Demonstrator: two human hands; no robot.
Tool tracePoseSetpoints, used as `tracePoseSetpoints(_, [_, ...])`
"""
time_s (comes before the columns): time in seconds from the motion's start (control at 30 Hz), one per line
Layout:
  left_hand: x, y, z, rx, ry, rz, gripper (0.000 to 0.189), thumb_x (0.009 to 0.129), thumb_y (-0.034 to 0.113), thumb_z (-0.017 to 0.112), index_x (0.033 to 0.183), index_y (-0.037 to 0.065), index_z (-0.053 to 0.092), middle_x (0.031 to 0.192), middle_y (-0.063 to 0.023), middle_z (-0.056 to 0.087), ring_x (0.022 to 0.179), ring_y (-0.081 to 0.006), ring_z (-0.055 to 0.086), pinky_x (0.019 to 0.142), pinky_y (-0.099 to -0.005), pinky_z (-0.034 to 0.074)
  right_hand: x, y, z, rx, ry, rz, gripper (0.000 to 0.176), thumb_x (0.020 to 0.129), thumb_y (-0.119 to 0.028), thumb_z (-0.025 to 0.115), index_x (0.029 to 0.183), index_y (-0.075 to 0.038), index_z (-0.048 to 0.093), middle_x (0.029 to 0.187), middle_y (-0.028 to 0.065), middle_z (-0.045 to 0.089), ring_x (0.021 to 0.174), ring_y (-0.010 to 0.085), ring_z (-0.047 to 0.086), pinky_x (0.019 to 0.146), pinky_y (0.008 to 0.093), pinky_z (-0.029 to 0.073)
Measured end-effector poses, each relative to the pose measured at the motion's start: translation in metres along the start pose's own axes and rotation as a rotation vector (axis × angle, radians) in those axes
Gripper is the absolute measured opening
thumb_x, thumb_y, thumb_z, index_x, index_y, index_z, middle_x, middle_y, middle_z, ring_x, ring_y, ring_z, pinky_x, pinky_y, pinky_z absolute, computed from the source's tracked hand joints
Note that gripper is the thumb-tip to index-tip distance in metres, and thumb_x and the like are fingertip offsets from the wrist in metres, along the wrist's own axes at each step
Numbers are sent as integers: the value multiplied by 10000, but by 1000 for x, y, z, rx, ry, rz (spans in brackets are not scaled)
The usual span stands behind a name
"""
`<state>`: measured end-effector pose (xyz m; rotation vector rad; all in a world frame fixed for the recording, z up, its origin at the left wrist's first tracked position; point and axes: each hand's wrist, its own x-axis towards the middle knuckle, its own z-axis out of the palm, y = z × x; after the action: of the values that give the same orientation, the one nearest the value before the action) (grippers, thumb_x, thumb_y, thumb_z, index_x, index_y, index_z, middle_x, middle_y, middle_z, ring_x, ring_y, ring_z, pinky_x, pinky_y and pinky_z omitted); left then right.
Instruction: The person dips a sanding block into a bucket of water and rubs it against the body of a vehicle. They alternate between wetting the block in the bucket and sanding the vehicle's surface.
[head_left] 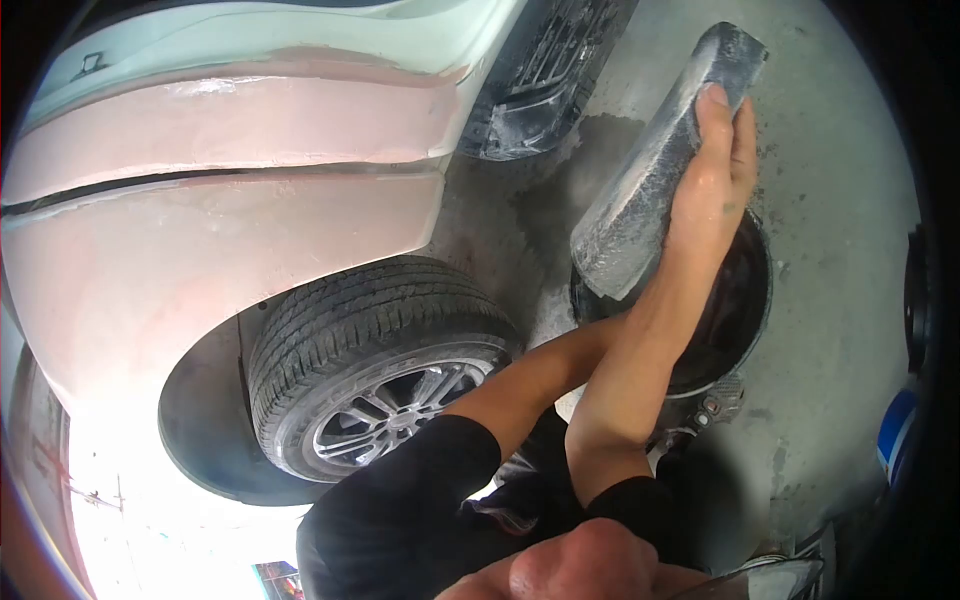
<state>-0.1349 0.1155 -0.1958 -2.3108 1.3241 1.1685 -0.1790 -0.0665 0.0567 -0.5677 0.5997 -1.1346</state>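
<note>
My right hand [708, 195] grips a long grey sanding block [640, 190] near its upper end, with the thumb laid along its face and the other fingers round the far side. The block looks wet and is streaked with pale residue; it is tilted above a round black bucket [740, 300] that stands on the floor. Dark liquid seems to lie in the bucket. My left forearm [545, 375] passes behind the right forearm, and the left hand is hidden there.
A vehicle with pinkish, dull body panels [250, 200] fills the left side, its wheel [400, 420] beside my left arm. A dark grille part [535, 90] is at the top. Wet patches mark the concrete floor [840, 220]. A blue container [898, 430] stands at the right edge.
</note>
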Motion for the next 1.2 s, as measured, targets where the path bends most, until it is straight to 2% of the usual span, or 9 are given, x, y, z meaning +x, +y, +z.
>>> tracePoseSetpoints(0.3, [-147,-12,-160,-275,314,-169,461,966,439,650,1309,130,657,1183,-230,709,1126,-365,683,986,-451,525,-16,54,25,33,-236,40,625,998,-344,674,1487,4,499,1213,107,675,1062,164,626,964,296,475])
tracePoseSetpoints(0.43, [-302,-30,-238,466,682,-56,379,991,364,641,1270,108,646,1119,-187,719,1035,-404,691,896,-474,553,-52,99,93,7,-316,25,575,1028,-384,649,1440,-4,518,1263,89,638,1117,176,597,1003,332,456])
tracePoseSetpoints(0.5, [-353,-14,-259,363,560,-195,262,986,278,662,1081,35,684,997,-184,696,885,-379,682,807,-475,561,-74,79,131,268,-436,55,547,1039,-379,630,1428,-9,523,1288,103,624,1144,185,576,1008,353,453])
tracePoseSetpoints(0.6, [-390,-21,-263,578,303,-176,221,975,212,647,1074,22,702,964,-163,683,894,-369,667,804,-466,559,-73,58,155,243,-490,-91,616,1029,-366,646,1502,-20,459,1318,119,577,1208,191,532,1003,371,467])
tracePoseSetpoints(0.7, [-415,-1,-296,640,381,106,197,964,168,635,1048,9,716,939,-146,671,895,-354,649,801,-455,557,-73,65,164,6,-464,-453,654,959,-310,728,1529,-107,481,1399,213,480,1263,307,510,1046,450,465])
tracePoseSetpoints(0.77, [-438,-7,-332,801,595,25,199,920,175,673,1017,12,736,961,-141,683,928,-337,661,795,-425,570,-82,78,165,-231,-505,-688,682,904,-280,779,1523,-174,514,1430,281,427,1265,400,504,1066,497,459])
tracePoseSetpoints(0.9, [-477,-16,-412,1396,860,-119,706,742,439,813,1357,134,646,1337,-109,641,1316,-311,540,1148,-488,417,-129,135,141,-401,-601,-852,616,922,-250,758,1501,-215,552,1472,290,407,1327,449,453,1099,511,415])
tracePoseSetpoints(1.0, [-480,-5,-446,1472,782,-291,1153,609,654,885,1543,153,429,1554,-203,440,1501,-357,336,1279,-605,128,-145,177,115,-356,-579,-814,576,942,-267,727,1493,-218,565,1484,307,399,1324,458,447,1083,521,413])
tracePoseSetpoints(1.2, [-476,-16,-445,1450,844,-286,1151,616,722,845,1536,170,430,1560,-168,448,1510,-357,324,1280,-608,118,-101,74,194,-418,-569,-864,658,875,-229,778,1491,-306,560,1501,301,392,1331,479,431,1073,572,370])
